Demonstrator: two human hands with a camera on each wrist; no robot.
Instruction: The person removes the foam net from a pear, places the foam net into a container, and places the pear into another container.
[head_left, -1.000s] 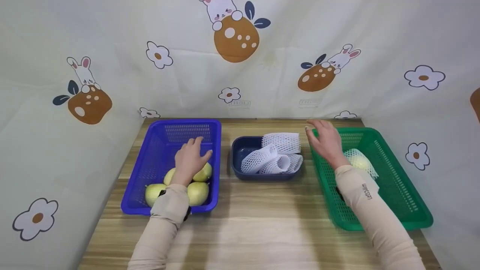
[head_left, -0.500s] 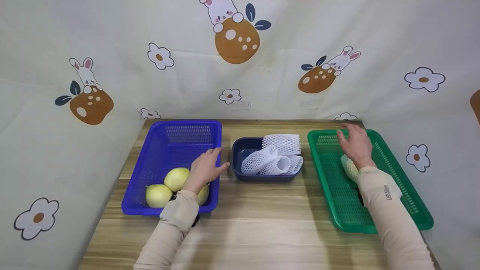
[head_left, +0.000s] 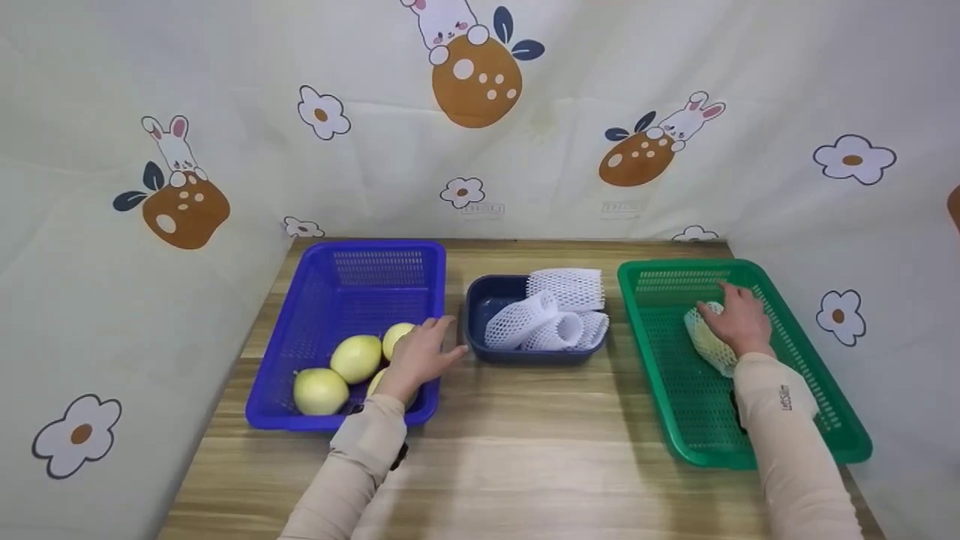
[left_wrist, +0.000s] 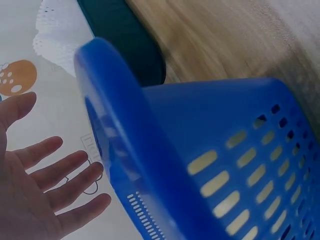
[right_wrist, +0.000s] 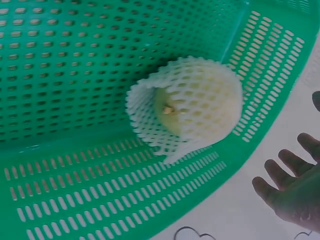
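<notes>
Over the right rim of the blue basket (head_left: 296, 421) hovers my left hand (head_left: 421, 354), fingers spread and holding nothing. Several yellow-green pears (head_left: 320, 391) lie in that basket's near half, partly hidden by the hand. On the right, my right hand (head_left: 739, 321) is above the green basket (head_left: 654, 375), fingers loosely extended. Below it a pear in a white foam net sleeve (head_left: 706, 345) rests on the basket floor. In the right wrist view a gap separates the fingers from this netted pear (right_wrist: 205, 100), whose stem shows at the sleeve's opening.
Between the baskets stands a small dark blue bin (head_left: 536, 358) with several white foam net sleeves (head_left: 566, 289) inside, some sticking out over its rim. All stand on a wood-grain table (head_left: 525, 465). A printed cloth (head_left: 375, 150) hangs behind and at both sides.
My left hand has moved right, from above the pears to the blue basket's right rim. My right hand has travelled right and nearer, from the green basket's left rim to over the netted pear.
</notes>
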